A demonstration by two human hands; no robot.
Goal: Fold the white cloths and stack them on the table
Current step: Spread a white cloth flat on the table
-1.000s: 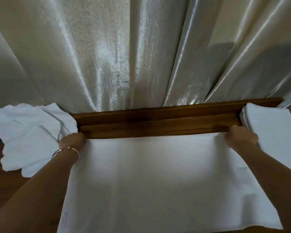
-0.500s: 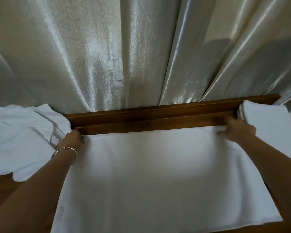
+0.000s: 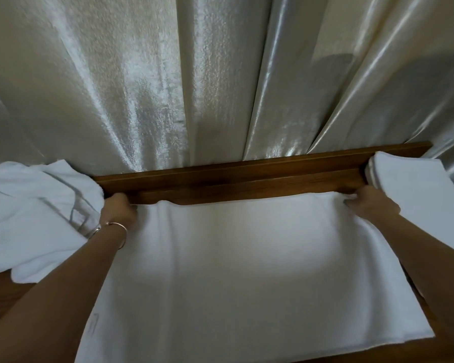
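**Far edge of cloth now pinched at both corners**

On the wooden table [image 3: 8, 294], 1 white cloth [image 3: 247, 271] lies spread flat in the middle, far edge along the raised back rail [image 3: 247, 176]. Left hand [image 3: 118, 210] sits on the far-left corner, fingers curled down onto the fabric. Right hand [image 3: 372, 204] sits on the far-right corner, fingers bent and pinching the hem.

Change vs 0.5 s ago: the far edge was straight and flat against the rail; now it's rippled, with a small hump near the left hand and a bunched fold at the right fingertips. Both hands have gone from pressing the cloth to gripping it.

My read: smoothing is done and the first fold is starting, likely far edge pulled toward the person. Not lifted yet.

Other items: loose pile of unfolded cloths [image 3: 32, 213] on the left, touching the left wrist area. Folded stack [image 3: 414, 182] at the far right, just beside the right hand. Bracelet [image 3: 116, 231] on left wrist. Shiny curtain [image 3: 220, 74] hangs behind the rail.
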